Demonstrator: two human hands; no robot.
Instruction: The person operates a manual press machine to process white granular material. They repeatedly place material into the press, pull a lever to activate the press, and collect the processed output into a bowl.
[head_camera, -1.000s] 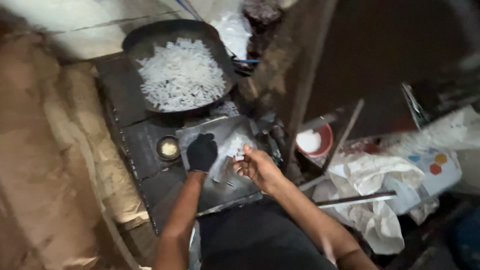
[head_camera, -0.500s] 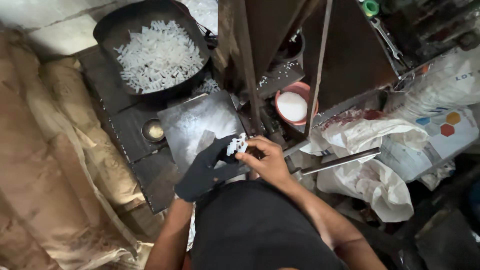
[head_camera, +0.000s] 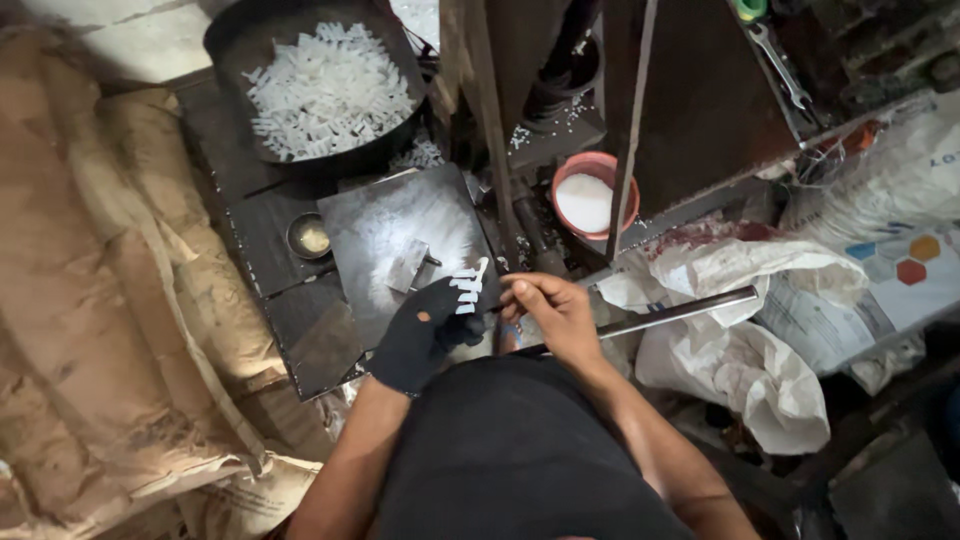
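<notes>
Pulled back from the dusty metal plate since a second ago, both hands now meeting just above the lap, near the plate's front edge. Left hand, in a dark glove, closed around a white comb-like plastic strip. Right hand, bare, fingertips pinched together at the strip's near end. Beyond the plate, a black pan heaped with white plastic pieces. Small round tin left of the plate. Upright metal post crowding the right side, pink bowl of white powder behind it. Brown sacks lining the left, white bags packing the right; little free room.
</notes>
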